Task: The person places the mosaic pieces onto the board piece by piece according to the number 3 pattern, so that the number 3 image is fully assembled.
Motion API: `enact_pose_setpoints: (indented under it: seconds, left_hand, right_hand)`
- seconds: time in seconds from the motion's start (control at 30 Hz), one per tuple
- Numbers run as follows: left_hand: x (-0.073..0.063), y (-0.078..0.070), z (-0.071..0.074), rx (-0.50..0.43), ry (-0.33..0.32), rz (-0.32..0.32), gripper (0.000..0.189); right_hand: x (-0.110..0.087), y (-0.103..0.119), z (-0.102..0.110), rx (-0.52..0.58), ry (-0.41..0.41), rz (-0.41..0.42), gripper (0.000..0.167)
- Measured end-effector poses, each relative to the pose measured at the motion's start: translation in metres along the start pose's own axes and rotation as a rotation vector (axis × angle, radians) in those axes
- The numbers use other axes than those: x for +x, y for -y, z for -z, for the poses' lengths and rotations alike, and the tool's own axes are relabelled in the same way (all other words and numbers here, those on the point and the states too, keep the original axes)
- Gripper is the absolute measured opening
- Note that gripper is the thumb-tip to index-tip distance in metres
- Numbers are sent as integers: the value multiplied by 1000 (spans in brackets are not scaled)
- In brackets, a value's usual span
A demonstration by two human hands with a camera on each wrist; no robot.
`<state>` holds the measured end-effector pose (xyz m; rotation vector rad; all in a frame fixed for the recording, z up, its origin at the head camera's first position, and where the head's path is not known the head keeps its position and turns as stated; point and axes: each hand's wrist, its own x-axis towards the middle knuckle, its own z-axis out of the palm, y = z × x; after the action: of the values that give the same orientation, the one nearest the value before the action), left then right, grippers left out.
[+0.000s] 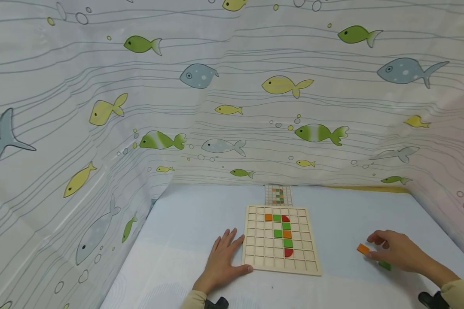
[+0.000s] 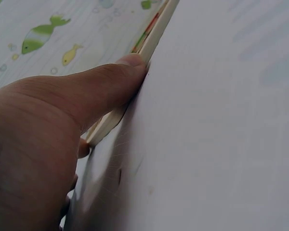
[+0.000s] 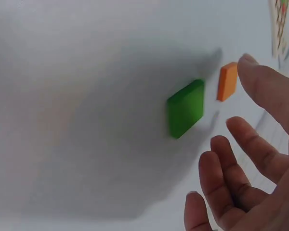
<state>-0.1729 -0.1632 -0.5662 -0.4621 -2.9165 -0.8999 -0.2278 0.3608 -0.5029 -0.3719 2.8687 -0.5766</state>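
Note:
A wooden grid board lies flat, with several green, orange and red tiles set in its squares. My left hand rests at its left side, fingers spread, the thumb against the near edge. Off to the right, my right hand hovers over two loose square tiles. Its thumb and fingers are apart, with nothing between them. The orange tile lies close by the thumb tip, and the green tile sits on the table nearer the palm side.
A small pattern card with a coloured grid lies just beyond the board's far edge. Behind the pale table hangs a fish-print curtain, which also closes off both sides.

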Motion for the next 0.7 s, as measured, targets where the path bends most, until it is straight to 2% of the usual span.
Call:
enact_pose_setpoints:
  seconds: [0.1, 0.3, 0.57, 0.7]
  left_hand:
    - [-1, 0, 0, -2, -7, -6, 93]
    - [-2, -1, 1, 3, -11, -18, 93]
    - [0, 0, 1, -5, 7, 10, 93]
    - [0, 0, 0, -10, 10, 16, 93]
  right_hand:
    - [-5, -8, -2, 5, 30, -28, 51]
    - [-12, -18, -11, 21, 29, -75, 52]
    - [-23, -21, -19, 71, -42, -54, 40]
    - [-28, -23, -22, 56, -79, -70, 40]
